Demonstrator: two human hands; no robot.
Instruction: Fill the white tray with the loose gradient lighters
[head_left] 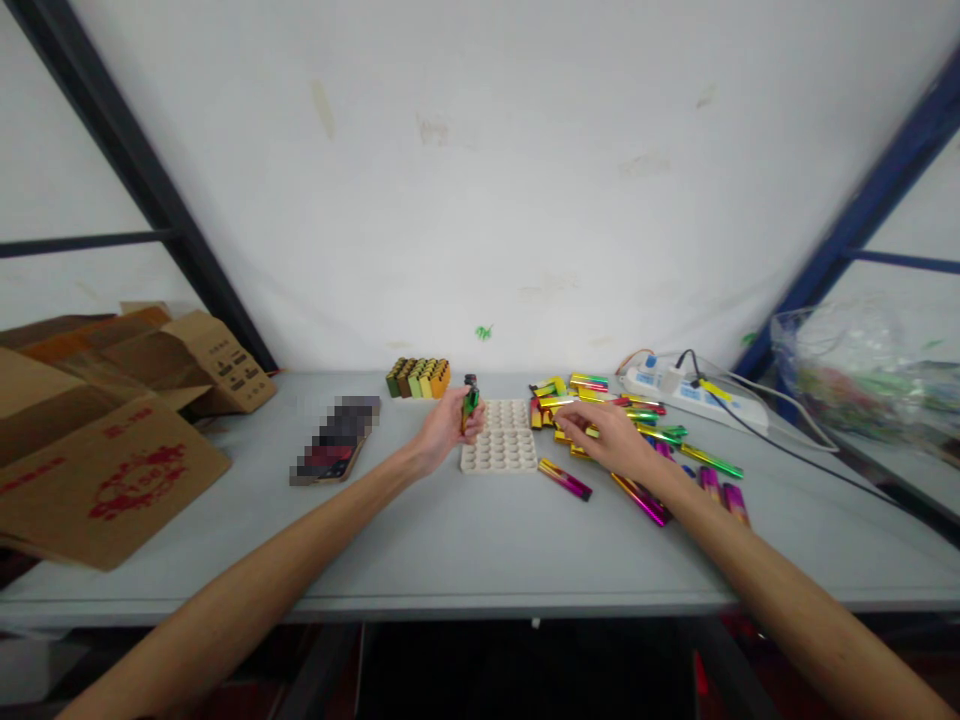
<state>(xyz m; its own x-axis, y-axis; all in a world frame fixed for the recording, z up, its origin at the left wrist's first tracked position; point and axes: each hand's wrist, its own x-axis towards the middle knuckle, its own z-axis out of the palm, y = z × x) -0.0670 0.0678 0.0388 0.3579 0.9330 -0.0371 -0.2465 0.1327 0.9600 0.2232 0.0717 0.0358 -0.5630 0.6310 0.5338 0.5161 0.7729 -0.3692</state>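
My left hand (448, 428) is closed round a shiny green tube with a black top (470, 399), held upright at the left edge of a white tray with rows of round holes (500, 464). My right hand (609, 440) reaches over a loose pile of shiny tubes (660, 433) in gold, green, red and purple. Its fingers are curled down among them, and what lies between the fingertips is hard to make out. A gold-and-purple tube (565, 479) lies apart, just right of the tray.
A block of upright yellow and brown pieces with dark tops (418, 378) stands behind the tray. A blurred-out phone (335, 440) lies left, near cardboard boxes (112, 470). Back right are a white power strip (697, 395) with cables and a clear plastic bag (862, 370).
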